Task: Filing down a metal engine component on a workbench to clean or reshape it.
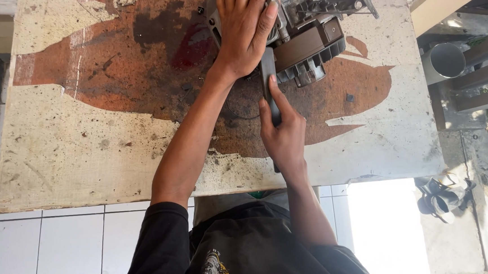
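A grey metal engine block (310, 25) with fins and a silver bracket lies at the far edge of a worn, stained wooden tabletop (86, 146). My left hand (246, 32) rests flat over the engine's left side, fingers pointing away from me. My right hand (282, 132) grips the dark handle of a long tool (268, 73), index finger stretched along its shaft. The tool's far end meets the engine just below my left hand; its tip is hidden.
A small dark bit (350, 97) lies on the table to the right of my hands. Right of the table stand a grey metal pipe (445, 60), wooden beams and a metal part (442, 198) on the concrete floor. White tiles (64, 249) lie below the near table edge.
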